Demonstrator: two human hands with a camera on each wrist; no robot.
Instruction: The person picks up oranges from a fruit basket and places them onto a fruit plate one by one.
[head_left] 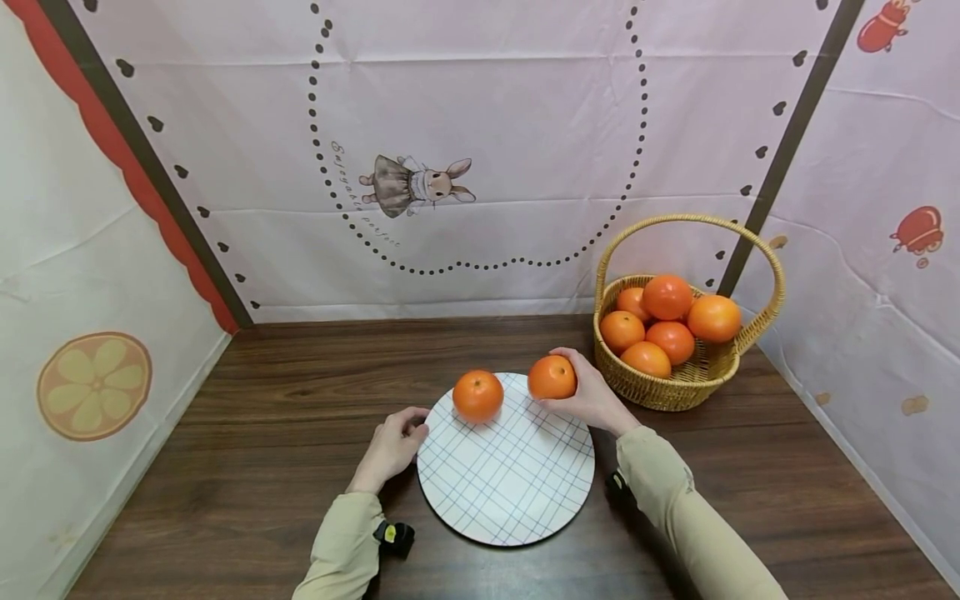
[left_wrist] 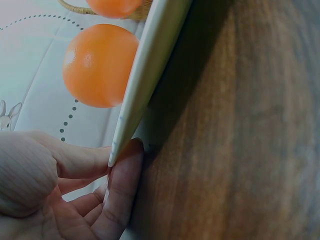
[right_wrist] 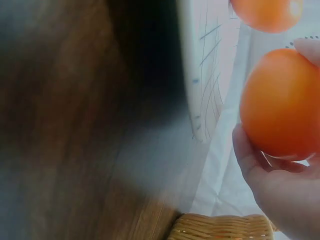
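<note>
A round white plate [head_left: 510, 487] with a blue grid lies on the wooden table. My left hand [head_left: 392, 446] pinches its left rim; in the left wrist view the thumb is on top and a finger [left_wrist: 125, 185] underneath. One orange [head_left: 477, 396] sits on the plate's far left part. My right hand [head_left: 591, 398] grips a second orange [head_left: 551, 377] over the far right part of the plate, thumb and fingers around its sides. In the right wrist view this orange [right_wrist: 282, 105] appears beside the plate's edge [right_wrist: 192, 75], with a gap between them.
A wicker basket [head_left: 663, 396] with a tall handle stands at the back right, just beyond my right hand, holding several oranges [head_left: 671, 342]. Printed cloth [head_left: 525, 167] hangs behind the table and along both sides.
</note>
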